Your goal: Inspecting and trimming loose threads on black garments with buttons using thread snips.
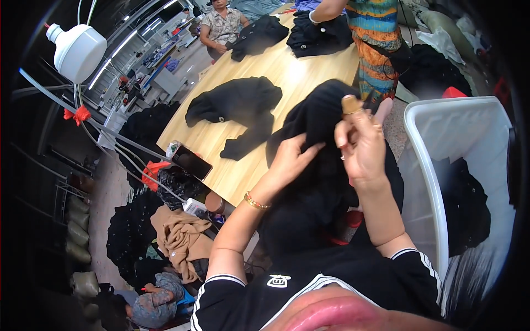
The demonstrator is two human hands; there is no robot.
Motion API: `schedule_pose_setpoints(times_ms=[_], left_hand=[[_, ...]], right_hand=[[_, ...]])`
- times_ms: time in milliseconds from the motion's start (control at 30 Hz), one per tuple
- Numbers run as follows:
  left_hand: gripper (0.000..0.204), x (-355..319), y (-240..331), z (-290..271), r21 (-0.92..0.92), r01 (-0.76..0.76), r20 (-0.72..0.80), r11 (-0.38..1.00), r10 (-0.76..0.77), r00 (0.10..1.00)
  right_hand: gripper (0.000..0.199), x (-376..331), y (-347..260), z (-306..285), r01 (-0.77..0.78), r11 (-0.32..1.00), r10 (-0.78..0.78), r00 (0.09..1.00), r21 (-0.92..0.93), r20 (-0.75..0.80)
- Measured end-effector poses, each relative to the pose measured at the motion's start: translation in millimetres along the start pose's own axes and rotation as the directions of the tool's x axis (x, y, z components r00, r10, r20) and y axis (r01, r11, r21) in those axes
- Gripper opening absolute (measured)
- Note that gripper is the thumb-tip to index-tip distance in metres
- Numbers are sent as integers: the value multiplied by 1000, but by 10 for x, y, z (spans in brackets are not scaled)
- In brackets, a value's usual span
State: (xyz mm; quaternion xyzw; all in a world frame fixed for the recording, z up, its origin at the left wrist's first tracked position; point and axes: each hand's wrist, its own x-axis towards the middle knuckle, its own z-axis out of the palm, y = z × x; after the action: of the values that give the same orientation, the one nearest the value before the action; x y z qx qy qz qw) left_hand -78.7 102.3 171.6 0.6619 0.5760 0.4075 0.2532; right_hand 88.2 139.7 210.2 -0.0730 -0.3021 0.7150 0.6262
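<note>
1. The person is mid-way through handling a black knit garment [323, 118], held up in front of the chest, roughly at the centre of the view, just off the near edge of the wooden counter [287, 71].
2. Left hand [290, 160]: its grip is pinched on a fold of the black knit, fingers pressing into the fabric. There's a beaded bracelet [256, 201] on that wrist.
3. Right hand [359, 146]: closed narrow around a small tan, stubby tool [350, 103] that pokes up above the fingers, tip right at the fabric. Can't tell exactly what the tool is.
4. At 12 o'clock from the hands, another black garment [237, 105] lies flat on the counter; at 3 o'clock sits a white plastic bin [436, 127] with dark clothes inside. A dark phone [191, 161] rests at the counter's edge around 9 o'clock.
5. Looks like the step in hand is working one spot on the knit with the tool. The next move probably needs the left hand to keep the cloth taut there.
6. Other people stand at the far end, handling their own dark pieces.
</note>
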Motion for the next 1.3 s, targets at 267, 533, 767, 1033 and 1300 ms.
schedule_pose_setpoints(times_ms=[267,533,767,1033,1300], left_hand=[[16,-109,341,-297,-849,261,235,459,-114,965],[88,-257,597,-311,-555,59,110,830,2,994],[67,-651,328,-511,117,-172,103,978,161,982],[26,-759,-192,-529,-158,-4,-443,987,-67,894],[21,-721,258,-1507,-885,-208,-282,416,-126,951]], right_hand=[[19,146,-146,-433,-40,908,-31,986,-418,-162],[48,3,211,-538,-142,966,107,980,-215,-167],[41,164,148,-515,-88,996,88,980,5,-181],[50,24,93,-61,147,989,-146,977,4,154],[55,-59,-121,377,379,914,-325,897,-143,298]])
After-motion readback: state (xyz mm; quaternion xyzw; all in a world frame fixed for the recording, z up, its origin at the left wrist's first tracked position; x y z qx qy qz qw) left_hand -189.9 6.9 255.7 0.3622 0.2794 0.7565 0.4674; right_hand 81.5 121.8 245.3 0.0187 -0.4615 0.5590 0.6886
